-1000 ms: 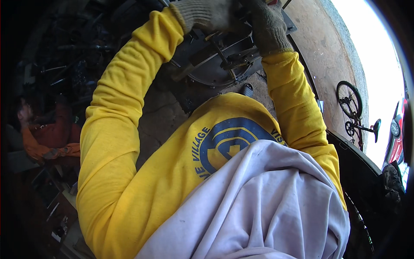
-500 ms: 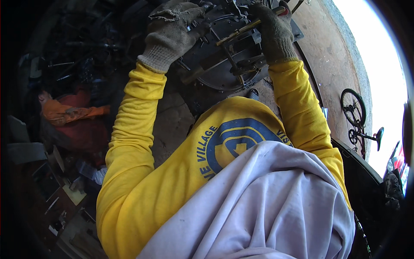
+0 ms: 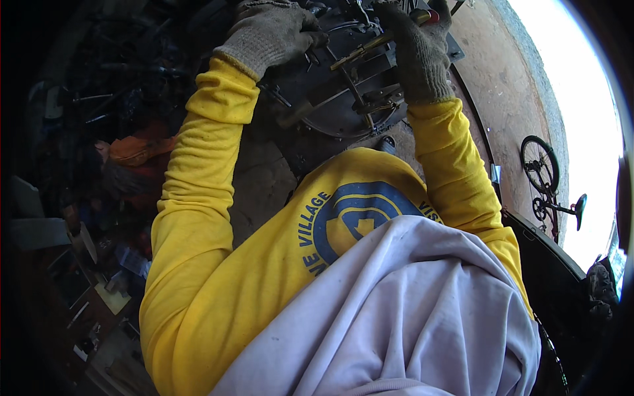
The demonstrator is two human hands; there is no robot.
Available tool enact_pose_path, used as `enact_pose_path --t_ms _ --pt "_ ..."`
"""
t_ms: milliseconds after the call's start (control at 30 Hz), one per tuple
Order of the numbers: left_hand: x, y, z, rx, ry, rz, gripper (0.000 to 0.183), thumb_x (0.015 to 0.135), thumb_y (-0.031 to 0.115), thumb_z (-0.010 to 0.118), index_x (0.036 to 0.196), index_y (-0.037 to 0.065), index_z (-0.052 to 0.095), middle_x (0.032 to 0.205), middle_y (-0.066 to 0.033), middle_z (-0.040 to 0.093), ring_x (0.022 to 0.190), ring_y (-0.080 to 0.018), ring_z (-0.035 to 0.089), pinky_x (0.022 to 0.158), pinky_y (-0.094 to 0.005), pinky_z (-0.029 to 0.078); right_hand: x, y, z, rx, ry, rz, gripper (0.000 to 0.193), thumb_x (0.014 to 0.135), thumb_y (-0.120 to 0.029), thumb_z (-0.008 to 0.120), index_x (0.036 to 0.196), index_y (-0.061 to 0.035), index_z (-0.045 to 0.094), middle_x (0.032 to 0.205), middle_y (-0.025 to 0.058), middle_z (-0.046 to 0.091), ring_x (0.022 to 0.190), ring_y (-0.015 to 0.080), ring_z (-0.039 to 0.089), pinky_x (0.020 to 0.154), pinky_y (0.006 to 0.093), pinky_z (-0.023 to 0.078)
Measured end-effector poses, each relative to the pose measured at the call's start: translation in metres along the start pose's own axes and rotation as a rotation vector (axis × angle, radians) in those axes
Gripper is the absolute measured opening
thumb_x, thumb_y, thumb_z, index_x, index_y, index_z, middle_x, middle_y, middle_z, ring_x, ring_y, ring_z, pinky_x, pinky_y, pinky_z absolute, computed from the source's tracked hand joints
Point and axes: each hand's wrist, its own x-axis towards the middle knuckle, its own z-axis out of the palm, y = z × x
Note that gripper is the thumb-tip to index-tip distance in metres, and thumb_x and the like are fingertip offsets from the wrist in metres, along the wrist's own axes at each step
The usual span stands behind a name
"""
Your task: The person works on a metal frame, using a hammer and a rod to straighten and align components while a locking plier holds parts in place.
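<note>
My left hand [image 3: 271, 36], in a grey-brown knit glove, reaches over the left side of a dark metal machine [image 3: 340, 109]. Its thumb and forefinger point right, slightly apart, with nothing visible between them. The upper frame edge cuts off part of this hand. My right hand [image 3: 422, 59], gloved alike, is closed around a brass-coloured rod [image 3: 363, 53] with a red end showing between the fingers. The rod slants over the machine's round plate. Below it are a metal crossbar and a small clamp-like fitting [image 3: 380, 102].
At the left, a person in an orange sleeve [image 3: 132, 152] bends low among dark metal parts. A cluttered bench [image 3: 92, 297] stands at the lower left. A bicycle [image 3: 545, 178] is on the bare ground at the right. A dark panel [image 3: 551, 254] lies beside my right arm.
My left hand has moved farther away, toward the upper edge. My right hand has shifted slightly, still around the rod. The person in orange has bent lower and moved right.
</note>
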Motion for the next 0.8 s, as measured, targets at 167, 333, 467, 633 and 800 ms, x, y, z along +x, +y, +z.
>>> enact_pose_path --t_ms 167,333,467,633,800 --pt "0.004 0.001 -0.015 -0.036 -0.129 0.027 0.047 0.093 0.059 0.063 0.118 0.021 0.076 0.119 -0.0089 0.071 0.12 -0.0285 0.064 0.107 -0.0478 0.045 -0.003 -0.015 0.001 -0.139 0.032 0.098 0.103 0.086 -0.023 0.079 0.163 -0.0119 0.01 0.123 0.0203 0.064 0.111 0.0268 0.063 0.099 0.0392 0.053" --pt "0.004 0.008 -0.023 -0.074 -0.122 0.023 0.045 0.091 0.056 0.068 0.119 0.02 0.075 0.114 -0.0084 0.073 0.116 -0.0289 0.067 0.104 -0.0477 0.049 0.04 0.052 -0.031 -0.834 -0.049 -0.585 0.094 0.088 -0.019 0.077 0.16 -0.0101 0.017 0.114 0.0182 0.066 0.106 0.026 0.064 0.096 0.0395 0.054" --pt "-0.001 -0.018 0.015 -0.239 0.048 -0.029 0.054 0.09 0.053 0.072 0.128 0.015 0.069 0.119 -0.011 0.072 0.12 -0.0289 0.066 0.103 -0.0453 0.051 0.035 0.04 -0.012 -0.663 -0.051 -0.511 0.089 0.089 -0.015 0.074 0.158 -0.0055 0.02 0.108 0.0155 0.066 0.1 0.0238 0.065 0.089 0.0382 0.056" --pt "-0.024 -0.02 0.006 -0.068 0.564 0.503 0.05 0.099 0.017 0.065 0.146 0.008 0.053 0.147 -0.0089 0.055 0.119 -0.0312 0.064 0.106 -0.0423 0.05 0.019 0.017 -0.008 -0.093 0.007 0.049 0.092 0.088 -0.013 0.074 0.159 -0.0049 0.015 0.11 0.0141 0.065 0.095 0.0204 0.066 0.079 0.0348 0.058" --pt "0.01 -0.039 0.004 -0.144 0.714 0.387 0.036 0.1 0.017 0.063 0.134 0.006 0.064 0.13 -0.0109 0.067 0.112 -0.0289 0.068 0.1 -0.0405 0.053 0.051 0.058 -0.036 -0.864 -0.262 -0.54 0.058 0.091 -0.007 0.068 0.145 -0.0019 0.047 0.117 0.0157 0.064 0.106 0.0282 0.065 0.092 0.0369 0.054"
